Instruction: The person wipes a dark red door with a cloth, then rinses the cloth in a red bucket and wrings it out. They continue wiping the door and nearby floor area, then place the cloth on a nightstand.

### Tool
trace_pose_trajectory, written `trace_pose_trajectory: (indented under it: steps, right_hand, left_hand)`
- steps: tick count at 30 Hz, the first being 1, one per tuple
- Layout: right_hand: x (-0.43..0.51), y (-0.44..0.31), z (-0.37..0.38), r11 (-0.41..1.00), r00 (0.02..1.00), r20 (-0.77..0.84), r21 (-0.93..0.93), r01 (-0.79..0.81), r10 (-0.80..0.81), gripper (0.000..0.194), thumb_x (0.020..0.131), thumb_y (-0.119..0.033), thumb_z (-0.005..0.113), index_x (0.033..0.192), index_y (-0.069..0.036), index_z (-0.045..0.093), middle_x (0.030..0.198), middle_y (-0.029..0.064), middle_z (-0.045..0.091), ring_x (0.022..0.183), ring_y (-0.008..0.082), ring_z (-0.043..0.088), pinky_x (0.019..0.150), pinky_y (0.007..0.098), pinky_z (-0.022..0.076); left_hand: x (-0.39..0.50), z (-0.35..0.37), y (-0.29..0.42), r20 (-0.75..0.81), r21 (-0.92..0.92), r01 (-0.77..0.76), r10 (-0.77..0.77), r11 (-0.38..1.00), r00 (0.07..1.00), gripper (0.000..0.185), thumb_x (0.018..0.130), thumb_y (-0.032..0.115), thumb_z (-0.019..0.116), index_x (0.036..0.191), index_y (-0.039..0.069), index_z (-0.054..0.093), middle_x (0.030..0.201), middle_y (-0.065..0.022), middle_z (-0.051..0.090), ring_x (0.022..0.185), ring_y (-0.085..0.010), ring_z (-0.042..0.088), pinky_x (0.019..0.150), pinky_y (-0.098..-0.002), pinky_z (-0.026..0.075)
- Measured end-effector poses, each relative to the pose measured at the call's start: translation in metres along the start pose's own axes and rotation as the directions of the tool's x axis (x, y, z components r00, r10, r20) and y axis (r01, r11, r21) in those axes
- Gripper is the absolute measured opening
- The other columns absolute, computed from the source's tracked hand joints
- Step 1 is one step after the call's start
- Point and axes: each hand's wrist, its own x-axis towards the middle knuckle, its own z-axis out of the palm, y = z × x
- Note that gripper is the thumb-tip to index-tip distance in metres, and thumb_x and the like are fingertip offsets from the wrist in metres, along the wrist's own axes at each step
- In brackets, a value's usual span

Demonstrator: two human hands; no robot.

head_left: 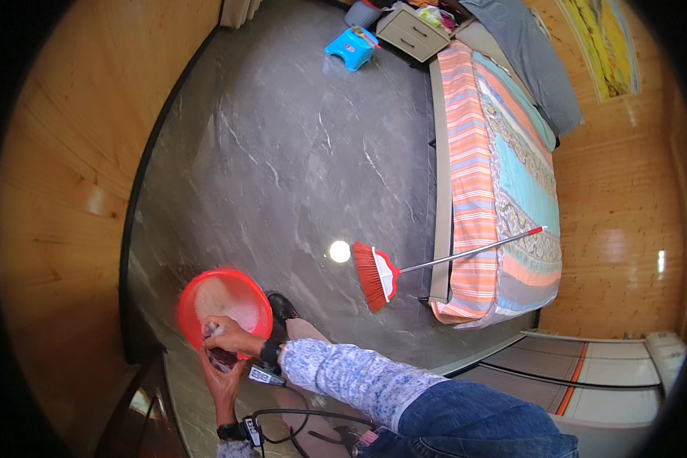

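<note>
A red plastic basin (pixel 257 295) of cloudy, foamy water stands on the floor before me. At its near rim, my right hand (pixel 233 335) is closed on a bunched, dark red wet cloth (pixel 223 359) with whitish suds on it. My left hand (pixel 224 379) grips the same cloth from below, its fingers curled around it. Most of the cloth is hidden by my fingers. Both wrists wear black bands with small tagged devices, and a black cable (pixel 315 412) runs between them and my body.
A broom (pixel 375 277) leans with its handle on the bed (pixel 504 189) at right. My black shoe (pixel 282 307) is beside the basin. Wooden walls (pixel 80 189) border the left. A blue stool (pixel 352 48) and a drawer cabinet (pixel 413 33) stand at the far end.
</note>
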Motion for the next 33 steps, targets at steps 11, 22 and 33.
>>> trace_pose_trajectory:
  steps: [11, 22, 33]
  right_hand:
    - [-0.084, -0.148, -0.004, 0.929, 0.845, 0.414, 0.291, 0.229, -0.338, 0.022, 0.07, -0.006, 0.072, 0.086, -0.005, 0.058, 0.09, 0.0014, 0.058, 0.084, 0.0111, 0.052, 0.076, 0.0276, 0.0441]
    - [-0.116, -0.201, 0.019, 0.881, 0.829, 0.315, 0.059, 0.469, -0.462, 0.021, 0.072, -0.011, 0.074, 0.074, -0.006, 0.054, 0.066, -0.001, 0.055, 0.066, 0.0085, 0.054, 0.057, 0.028, 0.0434]
    - [-0.119, -0.192, 0.062, 0.532, 0.786, 0.1, -0.683, 0.5, -0.61, 0.013, 0.065, -0.013, 0.064, 0.077, -0.006, 0.062, 0.073, 0.0196, 0.063, 0.075, 0.0428, 0.062, 0.062, 0.0514, 0.0471]
  left_hand:
    - [-0.073, -0.035, 0.085, 0.564, -0.825, 0.556, 0.083, 0.104, 0.822, 0.083, 0.081, 0.056, 0.068, 0.142, 0.01, 0.037, 0.134, -0.0178, 0.051, 0.116, -0.0358, 0.055, 0.092, -0.0512, 0.051]
    - [-0.075, -0.057, 0.171, 0.437, -0.356, 0.46, -0.29, 0.813, 0.852, 0.01, 0.094, 0.024, 0.055, 0.086, 0.02, 0.053, 0.062, 0.0051, 0.046, 0.05, -0.0091, 0.045, 0.043, -0.0252, 0.038]
    - [-0.068, -0.026, 0.205, 0.402, -0.221, 0.255, -0.15, 0.942, 0.903, 0.033, 0.09, 0.035, 0.063, 0.11, 0.013, 0.049, 0.088, -0.0029, 0.053, 0.071, -0.0186, 0.052, 0.056, -0.0311, 0.045]
